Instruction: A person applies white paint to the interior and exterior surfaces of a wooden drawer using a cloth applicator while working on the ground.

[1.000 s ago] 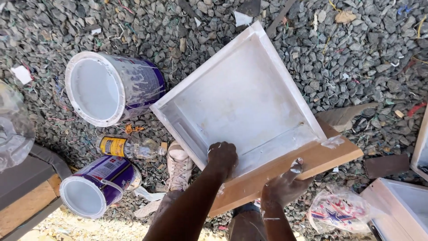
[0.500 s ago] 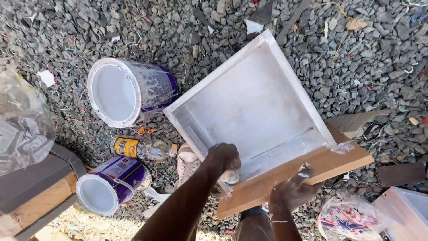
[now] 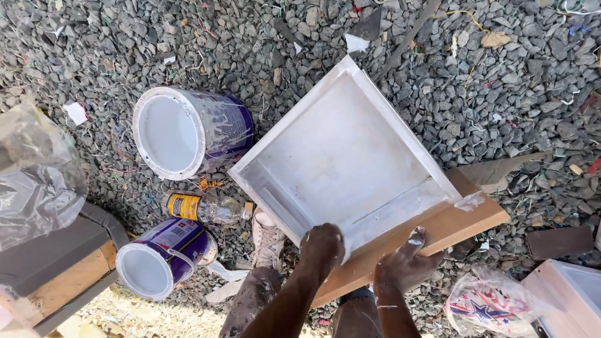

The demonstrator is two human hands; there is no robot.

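A shallow wooden drawer (image 3: 344,156), painted white inside with a bare tan front board along its lower edge, sits tilted across the middle of the frame, propped toward the person at the bottom. The left hand (image 3: 321,245) is closed into a loose fist pressing on the inside near the lower left corner, apparently around a small pad or cloth, though what it grips cannot be made out. The right hand (image 3: 405,266) clasps the tan front board from below, its paint-smeared thumb laid up on the board's face. The drawer looks stiff and fairly light, a thin panel with low walls, so it should carry easily by one edge; the white coat may be wet, which would make the inner faces slippery and easy to mar, so the bare front board and the outer rims seem the safer places to hold. Its corners are sharp, and the upper corner hangs over the loose grey gravel (image 3: 501,94) that covers the ground. Room is tight to the left: a large open paint can (image 3: 188,128) lies on its side just beside the drawer's left wall, a smaller can (image 3: 159,256) and a plastic bottle (image 3: 203,209) lie below it, and a white shoe (image 3: 269,238) sits near the lower left corner. At lower right a crumpled printed bag (image 3: 488,303) and another white drawer (image 3: 573,291) lie near. The upper right is open gravel.
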